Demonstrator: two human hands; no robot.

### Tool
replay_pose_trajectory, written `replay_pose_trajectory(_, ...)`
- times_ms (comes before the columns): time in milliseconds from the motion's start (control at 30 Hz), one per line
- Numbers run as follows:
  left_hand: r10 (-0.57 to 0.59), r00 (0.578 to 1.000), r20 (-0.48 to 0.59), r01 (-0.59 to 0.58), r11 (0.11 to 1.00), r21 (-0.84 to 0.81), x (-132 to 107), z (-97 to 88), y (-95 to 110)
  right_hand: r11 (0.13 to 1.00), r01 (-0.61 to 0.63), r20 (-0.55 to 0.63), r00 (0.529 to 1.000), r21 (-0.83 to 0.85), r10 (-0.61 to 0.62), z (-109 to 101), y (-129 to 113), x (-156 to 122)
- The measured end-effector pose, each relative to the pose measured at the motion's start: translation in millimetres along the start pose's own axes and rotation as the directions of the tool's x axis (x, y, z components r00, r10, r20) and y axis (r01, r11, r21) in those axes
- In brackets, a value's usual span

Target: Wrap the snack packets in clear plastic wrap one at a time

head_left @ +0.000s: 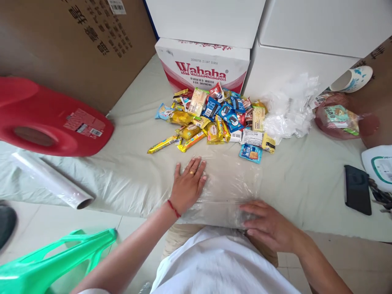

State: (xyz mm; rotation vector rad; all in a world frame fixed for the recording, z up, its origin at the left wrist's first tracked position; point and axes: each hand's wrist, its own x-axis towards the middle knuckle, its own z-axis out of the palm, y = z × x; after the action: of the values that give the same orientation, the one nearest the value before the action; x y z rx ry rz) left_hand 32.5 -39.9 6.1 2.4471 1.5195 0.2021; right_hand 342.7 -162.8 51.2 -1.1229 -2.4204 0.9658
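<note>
A sheet of clear plastic film (228,183) lies flat on the pale cloth (128,171) in front of me. My left hand (187,183) rests on its left edge, fingers stretched out flat. My right hand (266,223) lies on its near right corner, fingers extended and pressed to the film. Just beyond the film sits a pile of several small wrapped snacks (214,120), in yellow, blue and red packets. Neither hand touches the snacks.
A roll of cling film (52,179) lies at the left beside a red plastic jug (45,118). Crumpled clear bags (290,108), a black phone (357,189), a Wahaha carton (202,67), white boxes and a green stool (58,257) surround the spot.
</note>
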Motion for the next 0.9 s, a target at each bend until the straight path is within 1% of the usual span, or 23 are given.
replay_pose_trajectory(67, -0.1, 0.995, -0.021, 0.1, 0.995, 0.001, -13.7, -4.3, 6.8, 0.997, -0.049, -0.158, 0.986, 0.065, 0.059, -15.9, 5.0, -4.3)
replay_pose_trajectory(100, -0.139, 0.989, -0.049, 0.139, 0.99, 0.005, -17.6, -7.2, 11.1, 0.993, -0.083, -0.269, 0.958, 0.079, 0.102, -22.6, 5.8, -2.0)
replay_pose_trajectory(167, -0.18, 0.973, -0.146, 0.185, 0.982, 0.025, -20.2, -13.6, 19.5, 0.984, -0.157, -0.48, 0.859, 0.078, 0.175, -30.1, 4.1, 11.6)
replay_pose_trajectory(200, -0.171, 0.965, -0.2, 0.182, 0.983, 0.036, -18.9, -16.5, 22.8, 0.98, -0.188, -0.542, 0.819, 0.057, 0.189, -29.9, 2.3, 22.1)
replay_pose_trajectory(233, -0.135, 0.962, -0.238, 0.149, 0.988, 0.043, -16.2, -18.9, 24.9, 0.976, -0.215, -0.566, 0.802, 0.022, 0.189, -27.0, 0.8, 34.2)
replay_pose_trajectory(267, -0.072, 0.966, -0.247, 0.085, 0.995, 0.044, -12.3, -20.2, 25.5, 0.972, -0.235, -0.552, 0.814, -0.028, 0.181, -21.5, 0.3, 46.7)
replay_pose_trajectory(300, 0.011, 0.974, -0.225, -0.002, 0.999, 0.039, -7.5, -20.4, 24.5, 0.966, -0.243, -0.506, 0.846, -0.092, 0.165, -13.9, 1.4, 58.7)
replay_pose_trajectory(367, 0.153, 0.979, -0.134, -0.153, 0.988, 0.015, 3.3, -17.0, 17.9, 0.945, -0.233, -0.381, 0.915, -0.227, 0.134, 4.0, 9.7, 77.0)
replay_pose_trajectory(400, 0.188, 0.978, -0.088, -0.188, 0.982, 0.005, 8.2, -13.8, 13.0, 0.933, -0.225, -0.326, 0.937, -0.281, 0.127, 12.4, 16.8, 82.1)
replay_pose_trajectory(433, 0.191, 0.98, -0.056, -0.191, 0.981, 0.002, 12.5, -10.2, 7.8, 0.922, -0.218, -0.283, 0.951, -0.319, 0.127, 19.1, 25.1, 84.2)
replay_pose_trajectory(467, 0.171, 0.985, -0.038, -0.171, 0.985, 0.005, 15.7, -6.7, 3.0, 0.915, -0.215, -0.256, 0.958, -0.34, 0.13, 23.4, 34.0, 83.5)
replay_pose_trajectory(533, 0.122, 0.992, -0.025, -0.122, 0.992, 0.014, 19.3, -1.5, -3.8, 0.916, -0.221, -0.237, 0.96, -0.334, 0.145, 23.9, 50.4, 76.3)
replay_pose_trajectory(567, 0.105, 0.994, -0.02, -0.105, 0.994, 0.013, 20.1, -0.4, -5.1, 0.926, -0.218, -0.234, 0.961, -0.309, 0.148, 19.8, 56.8, 71.4)
replay_pose_trajectory(633, 0.077, 0.997, -0.014, -0.077, 0.997, 0.001, 21.9, -1.1, -4.4, 0.956, -0.19, -0.226, 0.964, -0.224, 0.138, 4.3, 64.4, 63.3)
replay_pose_trajectory(700, 0.05, 0.999, -0.015, -0.05, 0.999, -0.015, 25.5, -3.8, -2.1, 0.974, -0.19, -0.243, 0.957, -0.126, 0.155, -19.0, 66.6, 62.4)
replay_pose_trajectory(733, 0.039, 0.999, -0.019, -0.039, 0.999, -0.019, 28.0, -5.0, -1.4, 0.971, -0.221, -0.271, 0.944, -0.088, 0.19, -32.6, 66.7, 66.0)
replay_pose_trajectory(767, 0.032, 0.999, -0.028, -0.033, 0.999, -0.02, 30.8, -5.6, -1.3, 0.96, -0.273, -0.308, 0.92, -0.064, 0.241, -46.8, 66.8, 72.8)
replay_pose_trajectory(800, 0.031, 0.999, -0.039, -0.032, 0.999, -0.016, 33.5, -5.5, -2.0, 0.938, -0.341, -0.354, 0.885, -0.055, 0.301, -61.0, 67.4, 82.9)
replay_pose_trajectory(900, 0.038, 0.997, -0.068, -0.038, 0.999, 0.011, 38.5, -1.7, -5.9, 0.828, -0.551, -0.486, 0.755, -0.106, 0.44, -97.5, 74.7, 131.2)
